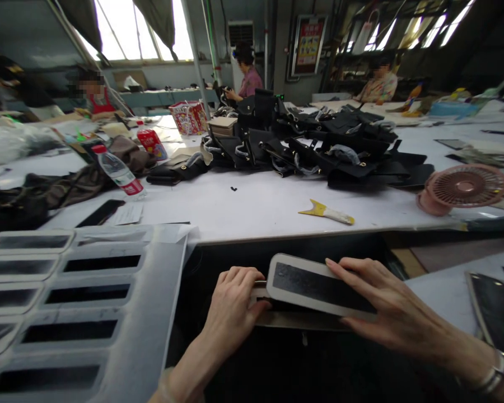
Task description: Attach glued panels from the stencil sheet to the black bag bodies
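Observation:
My right hand [373, 302] grips a long panel [311, 282] with rounded corners, a light border and a black strip down its middle. The panel is tilted, its left end raised. Under it lies a second light-edged piece [285, 320], mostly hidden by the panel. The left end of that lower piece is pinched between the thumb and fingers of my left hand [237, 296]. Both hands are over the dark space in front of the table edge. To the left, similar panels [19, 263] rest on a whitish sheet [157, 280] with black strips.
Black bag pieces [319, 140] are heaped on the white table [218, 215]. A yellow-ended scraper [325, 211] lies near the edge, a pink fan [462, 187] at right. A bottle [120, 173], a phone [101, 212] and a red can [151, 143] are at left. Several people sit beyond.

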The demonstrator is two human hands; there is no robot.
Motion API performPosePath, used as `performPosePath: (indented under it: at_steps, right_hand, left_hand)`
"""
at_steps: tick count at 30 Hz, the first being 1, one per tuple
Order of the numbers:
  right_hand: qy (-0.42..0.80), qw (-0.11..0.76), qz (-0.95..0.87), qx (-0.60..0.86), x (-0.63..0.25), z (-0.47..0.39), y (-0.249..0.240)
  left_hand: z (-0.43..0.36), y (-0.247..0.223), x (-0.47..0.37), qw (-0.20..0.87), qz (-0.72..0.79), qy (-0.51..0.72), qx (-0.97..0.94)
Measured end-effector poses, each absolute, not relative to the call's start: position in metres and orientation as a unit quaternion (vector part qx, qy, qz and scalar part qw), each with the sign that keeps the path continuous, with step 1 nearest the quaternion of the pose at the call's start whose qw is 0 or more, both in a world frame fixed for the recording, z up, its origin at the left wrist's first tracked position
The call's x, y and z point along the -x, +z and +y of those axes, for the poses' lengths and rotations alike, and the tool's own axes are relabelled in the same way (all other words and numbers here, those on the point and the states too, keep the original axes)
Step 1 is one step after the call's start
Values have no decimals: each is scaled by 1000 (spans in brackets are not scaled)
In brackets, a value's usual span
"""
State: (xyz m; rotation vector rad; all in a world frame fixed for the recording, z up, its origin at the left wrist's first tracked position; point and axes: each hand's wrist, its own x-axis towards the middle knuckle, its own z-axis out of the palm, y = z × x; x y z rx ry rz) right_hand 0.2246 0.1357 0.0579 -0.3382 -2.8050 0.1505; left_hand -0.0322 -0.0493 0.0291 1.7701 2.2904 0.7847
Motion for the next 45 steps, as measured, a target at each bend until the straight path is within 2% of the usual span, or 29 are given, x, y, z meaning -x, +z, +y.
performPosePath:
  at_steps: [2,6,9,14,19,27,34,39,45]
  right_hand:
    - [34,146,-984,96,-220,137,57]
    - [9,124,-990,60,-205,135,46]
    - [36,99,-992,68,-194,135,42]
    - [164,-33,-979,118,-186,146,50]
    - [212,-96,-964,128,-189,149,60]
    - [217,-150,-960,96,-195,142,58]
    - [144,-95,-982,79,-192,147,33]
    - [174,-106,-977,68,-189,150,34]
    - [194,-24,-977,83,-160,119,28]
  left_hand:
    - [-64,18,41,124,766,374,-508]
    - [-85,-21,47,313,718,569,-250]
    - [-87,-51,37,398,679,596,-159]
    - [-80,-84,11,495,598,627,-64]
    - [-75,-101,-4,543,547,637,23]
    - [-70,-98,-8,577,485,656,33]
    - [-72,-98,-8,565,494,660,30]
    - [-71,-99,-7,566,509,647,25]
    - [-69,-98,-6,564,524,638,30]
